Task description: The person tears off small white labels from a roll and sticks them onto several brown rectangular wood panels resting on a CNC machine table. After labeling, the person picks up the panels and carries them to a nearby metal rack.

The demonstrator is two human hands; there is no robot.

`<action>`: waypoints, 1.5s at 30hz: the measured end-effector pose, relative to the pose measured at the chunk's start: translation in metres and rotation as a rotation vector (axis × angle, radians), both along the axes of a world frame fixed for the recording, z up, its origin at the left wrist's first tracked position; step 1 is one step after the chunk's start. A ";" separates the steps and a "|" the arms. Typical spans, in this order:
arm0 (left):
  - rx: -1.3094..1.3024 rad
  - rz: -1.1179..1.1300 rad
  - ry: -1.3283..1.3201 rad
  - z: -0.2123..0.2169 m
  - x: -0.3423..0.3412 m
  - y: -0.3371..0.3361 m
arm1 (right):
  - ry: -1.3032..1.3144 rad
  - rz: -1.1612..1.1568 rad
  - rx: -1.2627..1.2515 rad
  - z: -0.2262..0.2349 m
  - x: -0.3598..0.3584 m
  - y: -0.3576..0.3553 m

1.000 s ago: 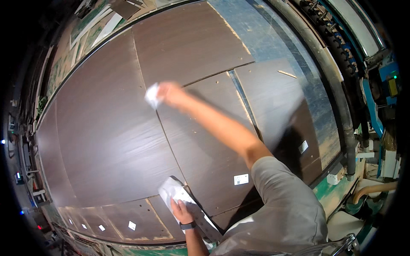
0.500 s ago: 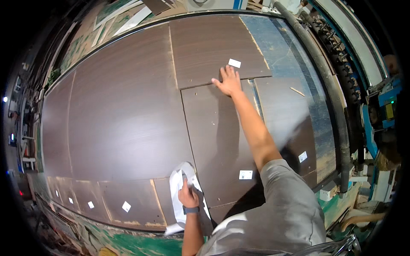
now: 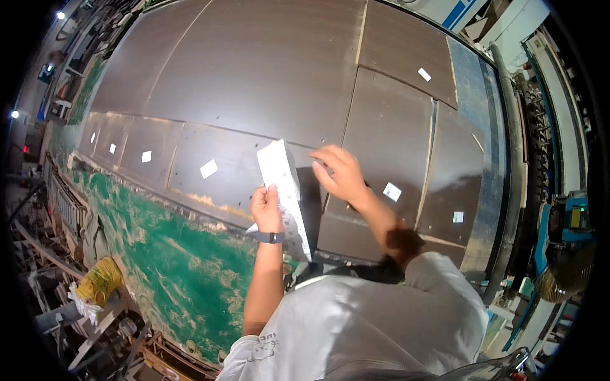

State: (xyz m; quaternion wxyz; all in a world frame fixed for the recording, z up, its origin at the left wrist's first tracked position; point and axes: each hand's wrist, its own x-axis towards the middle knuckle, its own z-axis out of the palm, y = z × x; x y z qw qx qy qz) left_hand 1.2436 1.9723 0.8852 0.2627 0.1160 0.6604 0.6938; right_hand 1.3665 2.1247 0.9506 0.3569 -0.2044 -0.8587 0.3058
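A long white strip of label paper (image 3: pixel 289 213) hangs from my left hand (image 3: pixel 267 204), thumb pressed on its face and fingers behind it. Its upper end is folded over, and printed marks run down the lower part. My right hand (image 3: pixel 342 174) hovers just right of the strip, fingers apart and holding nothing visible. Beneath both hands lie large dark brown cut panels (image 3: pixel 254 70), laid edge to edge. White stickers sit on several panels, among them a sticker (image 3: pixel 393 192) right of my right hand and a sticker (image 3: pixel 209 168) left of the strip.
A blue-grey bed surface (image 3: pixel 475 95) shows past the panels at the right, with a long grey pipe and machine rail (image 3: pixel 530 127) beyond. A dusty green surface (image 3: pixel 171 254) borders the near left edge. A yellow bundle (image 3: pixel 100 280) lies at the lower left.
My right hand has drawn back from the sticker on the far panel to beside the paper strip. My left hand has raised the strip. The view has shifted toward the left and near side.
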 end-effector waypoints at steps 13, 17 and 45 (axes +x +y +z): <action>0.076 -0.416 -0.110 0.013 -0.105 -0.343 | -0.320 0.851 -0.247 -0.004 -0.158 -0.271; 0.126 0.017 -0.088 0.002 -0.159 -0.448 | -0.298 0.473 -0.813 0.025 -0.209 -0.309; -0.182 0.053 -0.091 0.007 -0.454 -0.317 | -0.257 -1.347 -0.182 -0.159 -0.268 0.107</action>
